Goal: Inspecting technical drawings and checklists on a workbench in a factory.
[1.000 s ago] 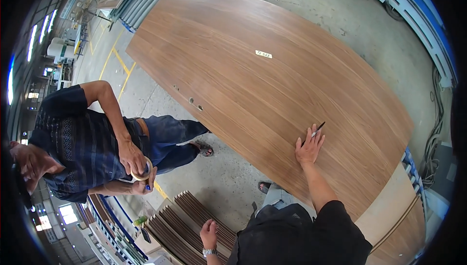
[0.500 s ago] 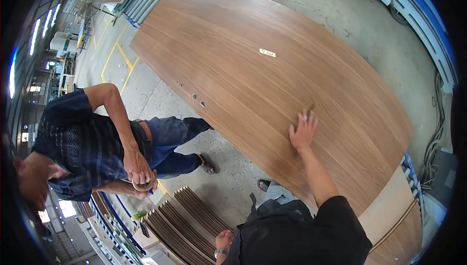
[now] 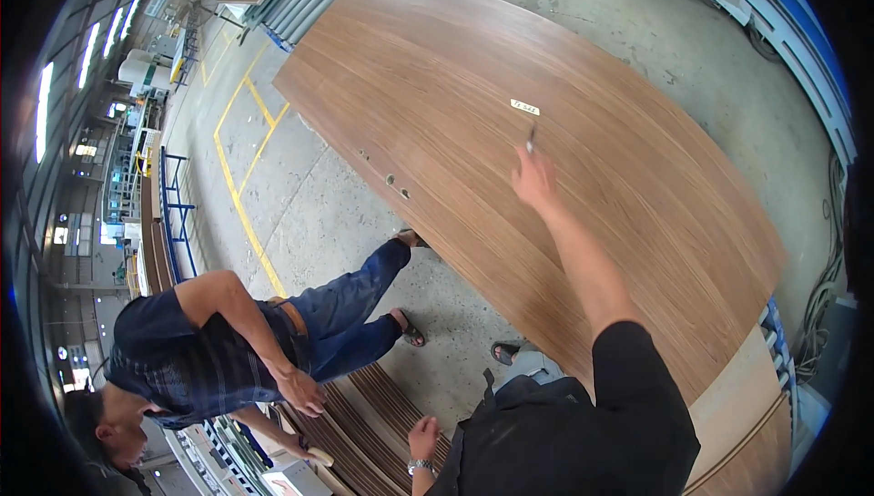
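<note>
Head view showed a long, smooth wood-grain panel (image 3: 564,159) spanning the right side; the right hand (image 3: 534,177) pinched a slim pen (image 3: 531,138) near a small white label (image 3: 524,107), while the left hand (image 3: 423,439) rested open on stacked ribbed strips (image 3: 364,414) nearby.

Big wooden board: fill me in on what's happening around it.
The person's right hand reaches out over the long brown board, holding a thin pencil-like tool near a small white label. Their left hand rests on a stack of thin wood sheets. A co-worker bends over the same stack.
</note>
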`<action>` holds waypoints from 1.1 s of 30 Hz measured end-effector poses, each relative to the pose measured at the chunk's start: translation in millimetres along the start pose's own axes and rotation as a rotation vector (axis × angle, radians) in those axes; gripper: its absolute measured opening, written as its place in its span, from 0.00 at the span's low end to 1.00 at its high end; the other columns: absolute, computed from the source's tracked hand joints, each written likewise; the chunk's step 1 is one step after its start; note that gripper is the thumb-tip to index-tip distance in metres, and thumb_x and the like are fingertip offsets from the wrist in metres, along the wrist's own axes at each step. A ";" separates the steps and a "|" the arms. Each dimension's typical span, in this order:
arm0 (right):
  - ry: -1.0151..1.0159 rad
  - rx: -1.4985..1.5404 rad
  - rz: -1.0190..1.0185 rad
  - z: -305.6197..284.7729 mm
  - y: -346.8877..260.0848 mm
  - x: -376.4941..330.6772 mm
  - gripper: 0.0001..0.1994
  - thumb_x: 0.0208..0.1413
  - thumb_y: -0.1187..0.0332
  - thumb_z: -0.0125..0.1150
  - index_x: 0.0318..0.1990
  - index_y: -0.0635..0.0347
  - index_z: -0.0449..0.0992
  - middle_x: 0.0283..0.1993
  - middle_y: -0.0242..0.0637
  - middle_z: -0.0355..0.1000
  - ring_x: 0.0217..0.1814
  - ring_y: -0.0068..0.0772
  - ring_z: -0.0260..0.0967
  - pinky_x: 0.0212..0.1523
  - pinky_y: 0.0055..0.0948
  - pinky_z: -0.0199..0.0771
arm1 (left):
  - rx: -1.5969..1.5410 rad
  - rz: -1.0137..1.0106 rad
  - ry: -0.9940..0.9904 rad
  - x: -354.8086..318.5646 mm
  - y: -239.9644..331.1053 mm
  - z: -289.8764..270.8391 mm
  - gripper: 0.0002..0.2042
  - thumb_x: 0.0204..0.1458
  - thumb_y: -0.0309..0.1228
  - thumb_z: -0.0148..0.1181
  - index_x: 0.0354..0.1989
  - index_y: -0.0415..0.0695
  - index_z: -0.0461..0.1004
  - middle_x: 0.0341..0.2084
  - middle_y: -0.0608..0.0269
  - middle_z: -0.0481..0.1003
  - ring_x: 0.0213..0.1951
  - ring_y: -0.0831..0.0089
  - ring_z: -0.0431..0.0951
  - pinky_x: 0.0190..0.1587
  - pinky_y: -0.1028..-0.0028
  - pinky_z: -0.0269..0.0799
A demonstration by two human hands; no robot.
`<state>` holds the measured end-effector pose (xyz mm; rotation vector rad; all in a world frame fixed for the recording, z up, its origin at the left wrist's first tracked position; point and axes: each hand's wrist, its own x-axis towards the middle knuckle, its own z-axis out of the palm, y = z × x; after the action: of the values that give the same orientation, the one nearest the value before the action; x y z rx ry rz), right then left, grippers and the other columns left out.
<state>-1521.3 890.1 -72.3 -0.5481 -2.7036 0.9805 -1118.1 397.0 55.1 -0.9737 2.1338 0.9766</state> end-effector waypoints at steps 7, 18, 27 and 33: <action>-0.060 -0.114 -0.105 0.0 22.7 -236.4 0.28 0.54 0.64 0.60 0.63 0.62 0.64 0.74 0.47 0.56 0.78 0.54 0.46 0.76 0.57 0.39 | 0.429 0.004 -0.048 -24.7 -41.4 17.2 0.17 0.60 0.38 0.60 0.49 0.36 0.79 0.30 0.59 0.82 0.30 0.74 0.82 0.31 0.76 0.75; -0.120 -0.111 -0.049 5.0 18.5 -254.4 0.28 0.52 0.65 0.59 0.62 0.62 0.66 0.74 0.46 0.56 0.77 0.51 0.48 0.77 0.55 0.37 | -0.067 -0.014 0.009 7.5 -4.1 9.1 0.19 0.60 0.39 0.61 0.51 0.36 0.78 0.36 0.58 0.83 0.34 0.73 0.83 0.37 0.74 0.78; -0.201 -0.170 -0.013 -10.5 13.3 -258.3 0.32 0.49 0.63 0.64 0.63 0.63 0.65 0.68 0.55 0.61 0.73 0.60 0.51 0.75 0.58 0.42 | -0.207 0.074 0.119 -18.3 -83.0 22.1 0.20 0.61 0.40 0.60 0.54 0.37 0.76 0.35 0.59 0.82 0.33 0.73 0.82 0.37 0.73 0.78; -0.106 -0.231 -0.285 -4.4 1.4 -296.3 0.34 0.50 0.72 0.64 0.65 0.71 0.58 0.61 0.59 0.65 0.66 0.60 0.59 0.68 0.54 0.55 | -0.114 -0.086 0.261 -76.5 -233.9 77.4 0.20 0.59 0.43 0.62 0.52 0.39 0.78 0.28 0.60 0.81 0.30 0.73 0.81 0.35 0.72 0.77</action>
<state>-1250.5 771.2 -91.3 -0.1413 -2.9020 0.6463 -871.4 379.6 -18.1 -1.3002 2.2430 0.9830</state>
